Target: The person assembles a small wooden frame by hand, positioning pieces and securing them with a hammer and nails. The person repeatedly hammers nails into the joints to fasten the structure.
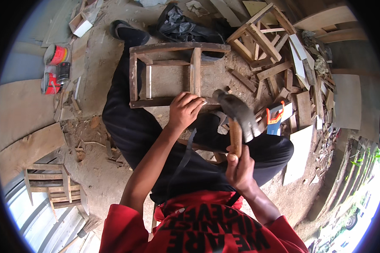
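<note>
In front of me a dark-stained wooden frame [179, 45] of joined bars lies on the ground between my legs. My left hand [184, 111] is at its near rail, fingers pinched around something small and pale at the tips that I cannot make out. My right hand [241, 166] grips a hammer [235, 137] by its brown wooden handle. The hammer's dark metal head [234, 107] is raised to the right of my left hand, close to the frame's near right corner, and hides part of what lies behind it.
At right lie a pale wooden frame [264, 44], scrap wood [278, 69] and an orange-and-blue handsaw [275, 118]. A black plastic bag [177, 25] sits beyond the frame. Cans [57, 55] stand at left, and small slatted wooden pieces [50, 183] at lower left.
</note>
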A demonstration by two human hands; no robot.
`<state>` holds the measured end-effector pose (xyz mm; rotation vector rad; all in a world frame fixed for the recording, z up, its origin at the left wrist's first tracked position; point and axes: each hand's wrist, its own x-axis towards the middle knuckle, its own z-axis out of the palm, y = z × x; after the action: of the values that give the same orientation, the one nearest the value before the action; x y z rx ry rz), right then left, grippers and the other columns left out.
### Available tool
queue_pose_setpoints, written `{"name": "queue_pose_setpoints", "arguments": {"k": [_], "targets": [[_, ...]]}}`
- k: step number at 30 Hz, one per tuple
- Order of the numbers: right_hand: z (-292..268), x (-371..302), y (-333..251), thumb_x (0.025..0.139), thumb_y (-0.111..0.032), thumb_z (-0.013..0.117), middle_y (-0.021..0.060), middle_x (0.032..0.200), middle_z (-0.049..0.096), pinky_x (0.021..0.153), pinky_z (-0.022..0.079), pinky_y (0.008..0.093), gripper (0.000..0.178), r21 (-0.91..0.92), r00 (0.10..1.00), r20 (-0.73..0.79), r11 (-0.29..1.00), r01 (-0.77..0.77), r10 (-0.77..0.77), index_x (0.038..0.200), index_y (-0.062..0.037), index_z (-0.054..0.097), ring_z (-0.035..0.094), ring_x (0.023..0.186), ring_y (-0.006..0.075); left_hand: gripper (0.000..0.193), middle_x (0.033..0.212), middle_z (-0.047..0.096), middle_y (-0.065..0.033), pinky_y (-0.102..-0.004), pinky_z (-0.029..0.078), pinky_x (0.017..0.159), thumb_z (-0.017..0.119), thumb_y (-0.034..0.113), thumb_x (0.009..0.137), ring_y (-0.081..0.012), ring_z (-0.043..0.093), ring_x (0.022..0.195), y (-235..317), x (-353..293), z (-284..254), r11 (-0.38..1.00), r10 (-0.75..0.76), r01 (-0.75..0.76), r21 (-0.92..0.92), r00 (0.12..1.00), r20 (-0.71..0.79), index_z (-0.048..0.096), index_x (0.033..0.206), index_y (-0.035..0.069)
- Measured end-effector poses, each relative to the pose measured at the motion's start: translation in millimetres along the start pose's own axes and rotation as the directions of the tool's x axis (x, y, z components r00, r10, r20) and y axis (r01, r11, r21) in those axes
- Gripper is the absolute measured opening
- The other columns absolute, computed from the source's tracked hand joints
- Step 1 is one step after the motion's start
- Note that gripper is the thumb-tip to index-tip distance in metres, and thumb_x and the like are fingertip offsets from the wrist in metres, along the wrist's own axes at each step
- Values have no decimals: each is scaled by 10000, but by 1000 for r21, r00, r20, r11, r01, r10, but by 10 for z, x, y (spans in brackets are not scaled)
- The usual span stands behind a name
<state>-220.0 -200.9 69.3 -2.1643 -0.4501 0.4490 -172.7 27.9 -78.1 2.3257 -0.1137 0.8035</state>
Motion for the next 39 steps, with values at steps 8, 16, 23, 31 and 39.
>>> {"name": "queue_pose_setpoints", "arguments": {"k": [8,16,23,31,39], "targets": [[113,13,122,981,-138,530,250,754,609,560,496,459,198,-63,984,68,985,-163,167,1084,24,481,644,694,458,97,882,648,-7,-351,521,738,752,95,775,-209,614,830,-22,8,32,1000,2,-2,6,1000,8,719,864,76],[276,85,306,990,-140,537,257,671,585,516,459,523,198,-154,982,49,973,-171,180,1060,30,462,611,648,491,135,881,649,-38,-369,529,745,759,60,713,-240,623,842,20,-3,18,999,-8,7,-49,1000,-13,687,824,40],[196,21,-2,979,-136,579,252,893,652,628,518,407,295,25,996,-80,999,-41,43,1183,49,475,690,747,416,139,913,659,-45,-360,532,756,734,87,802,-235,636,872,-24,-5,-17,990,-62,72,-122,995,82,682,926,51],[404,-56,138,1046,-347,448,-7,663,486,519,346,254,363,215,943,83,918,-334,324,1132,1,504,411,575,46,517,951,694,-209,-466,557,784,442,485,993,-369,693,861,-194,494,-101,790,-603,591,162,704,376,533,1176,10],[483,-13,239,1058,-428,352,-46,647,424,486,296,226,468,269,953,133,915,-299,272,974,-3,529,372,551,31,832,696,695,-201,-459,577,657,324,711,944,-382,717,738,-169,609,-21,688,-721,562,460,456,522,735,689,33]]}}
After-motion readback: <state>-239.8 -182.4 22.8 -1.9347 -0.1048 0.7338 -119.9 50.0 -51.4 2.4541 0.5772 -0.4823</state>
